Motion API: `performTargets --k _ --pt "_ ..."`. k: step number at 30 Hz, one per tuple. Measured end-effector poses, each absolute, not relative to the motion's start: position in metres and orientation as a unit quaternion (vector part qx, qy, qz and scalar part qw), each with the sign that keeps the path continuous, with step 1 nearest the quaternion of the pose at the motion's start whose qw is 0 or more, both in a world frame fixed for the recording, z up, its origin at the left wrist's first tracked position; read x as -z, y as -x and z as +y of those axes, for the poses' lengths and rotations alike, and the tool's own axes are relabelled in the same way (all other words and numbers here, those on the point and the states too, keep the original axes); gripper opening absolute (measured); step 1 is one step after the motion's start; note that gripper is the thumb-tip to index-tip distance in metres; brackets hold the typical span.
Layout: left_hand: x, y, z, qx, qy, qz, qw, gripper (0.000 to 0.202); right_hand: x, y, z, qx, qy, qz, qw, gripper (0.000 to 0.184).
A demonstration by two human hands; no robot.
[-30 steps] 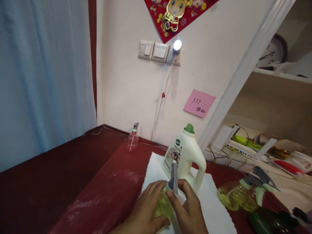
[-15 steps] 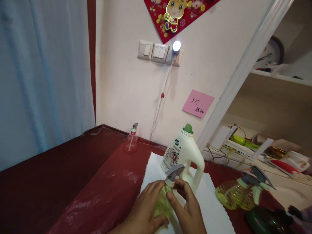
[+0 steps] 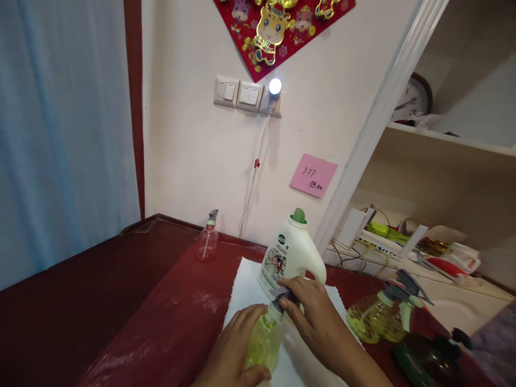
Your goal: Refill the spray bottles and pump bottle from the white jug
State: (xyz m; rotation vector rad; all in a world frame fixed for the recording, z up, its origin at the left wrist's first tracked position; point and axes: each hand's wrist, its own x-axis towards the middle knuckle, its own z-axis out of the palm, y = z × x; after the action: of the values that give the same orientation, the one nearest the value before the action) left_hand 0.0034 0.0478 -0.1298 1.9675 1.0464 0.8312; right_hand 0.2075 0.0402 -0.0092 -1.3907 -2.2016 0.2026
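A clear spray bottle (image 3: 264, 341) with yellow-green liquid and a grey trigger head stands over the white sheet (image 3: 242, 290), tilted slightly. My left hand (image 3: 237, 344) is wrapped round its body from the left, thumb across the lower front. The fingers of my right hand (image 3: 310, 312) close on the grey spray head at the top. Just behind is a large cream jug (image 3: 296, 250) with a handle and a green piece in its mouth; my right hand overlaps its lower part in view.
On the red table (image 3: 161, 317) a pinkish clear spray bottle (image 3: 207, 244) stands by the wall. At the right are yellow-liquid spray bottles (image 3: 373, 317) and a dark green bottle (image 3: 423, 360). A cluttered shelf (image 3: 451, 140) and a white router (image 3: 350, 228) lie beyond.
My right hand has gone up from the bottle's shoulder to its grey spray head. My left hand stays round the body. The camera view has shifted a little.
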Motion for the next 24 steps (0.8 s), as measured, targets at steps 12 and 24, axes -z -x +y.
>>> performTargets --k 12,24 --pt "0.113 -0.006 0.043 -0.306 -0.762 0.43 0.377 0.084 -0.026 -0.179 0.04 -0.126 0.496 -0.847 0.145 0.013" --pt "0.107 -0.005 0.037 -0.321 -0.734 0.441 0.403 0.09 -0.017 -0.182 0.043 -0.15 0.517 -0.829 0.148 0.013"
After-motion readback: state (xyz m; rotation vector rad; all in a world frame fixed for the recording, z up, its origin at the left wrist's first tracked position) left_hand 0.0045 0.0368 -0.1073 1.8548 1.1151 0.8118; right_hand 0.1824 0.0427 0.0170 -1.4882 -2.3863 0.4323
